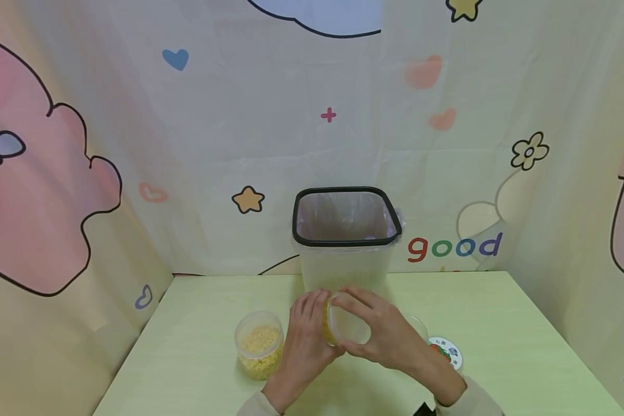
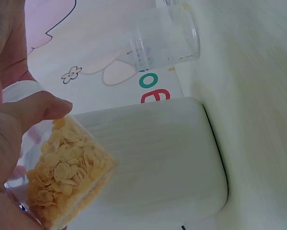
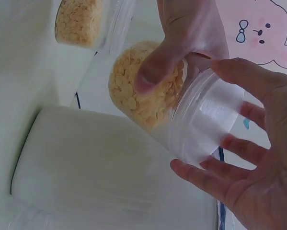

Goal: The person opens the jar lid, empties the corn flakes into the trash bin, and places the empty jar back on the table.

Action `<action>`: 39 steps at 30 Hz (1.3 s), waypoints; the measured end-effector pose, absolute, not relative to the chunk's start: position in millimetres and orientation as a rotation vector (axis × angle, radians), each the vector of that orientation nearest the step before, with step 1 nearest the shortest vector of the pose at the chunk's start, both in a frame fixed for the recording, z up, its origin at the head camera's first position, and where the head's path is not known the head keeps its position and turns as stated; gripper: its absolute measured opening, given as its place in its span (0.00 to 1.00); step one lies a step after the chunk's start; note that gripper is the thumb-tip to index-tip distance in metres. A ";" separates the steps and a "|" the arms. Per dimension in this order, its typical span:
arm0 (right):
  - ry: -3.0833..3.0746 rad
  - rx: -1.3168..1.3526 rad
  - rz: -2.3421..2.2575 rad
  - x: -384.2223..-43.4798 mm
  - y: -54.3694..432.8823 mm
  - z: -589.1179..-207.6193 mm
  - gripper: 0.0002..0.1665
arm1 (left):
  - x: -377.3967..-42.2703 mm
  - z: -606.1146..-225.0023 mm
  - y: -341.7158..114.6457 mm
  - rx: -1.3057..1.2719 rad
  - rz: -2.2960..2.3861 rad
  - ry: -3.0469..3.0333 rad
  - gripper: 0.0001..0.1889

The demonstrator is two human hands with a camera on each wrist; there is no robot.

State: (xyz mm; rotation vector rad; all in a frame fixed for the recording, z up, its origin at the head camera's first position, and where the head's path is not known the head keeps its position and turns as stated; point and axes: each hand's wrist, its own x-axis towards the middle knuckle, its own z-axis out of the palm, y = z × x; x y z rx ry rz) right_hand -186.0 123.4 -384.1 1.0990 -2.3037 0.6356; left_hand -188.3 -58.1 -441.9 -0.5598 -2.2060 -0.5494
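Observation:
My left hand (image 1: 308,334) grips a clear plastic jar partly filled with pale yellow flakes (image 3: 126,93), its thumb pressed along the side. The jar is tilted in front of me, its flake-filled end toward the left. Fingers and thumb of my right hand (image 1: 390,335) are spread around the rim of the jar's clear lid (image 3: 212,112) and hold it at the other end. On the table, left of my hands, stands a second clear jar with yellow flakes (image 1: 260,349). In the left wrist view, the flakes (image 2: 64,167) show through the held jar's wall.
A white bin (image 1: 343,268) with a black rim and a plastic liner stands at the table's back. Right of my hands are a clear container (image 2: 167,38), partly hidden in the head view, and a round printed disc (image 1: 453,351). A patterned curtain (image 1: 213,133) hangs behind.

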 end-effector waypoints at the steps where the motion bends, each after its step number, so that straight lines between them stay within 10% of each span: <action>1: -2.287 1.129 0.621 -186.5 124.2 -384.1 0.40 | -188.1 -441.7 -58.2 -0.563 -0.553 -2.202 0.55; 21: -2.237 1.282 0.565 -185.8 131.0 -384.6 0.48 | -185.6 -442.1 -58.0 -0.580 -0.656 -2.238 0.56; 39: -2.596 0.558 0.726 -169.4 109.0 -377.5 0.53 | -188.7 -442.3 -56.0 -0.536 -0.624 -2.177 0.46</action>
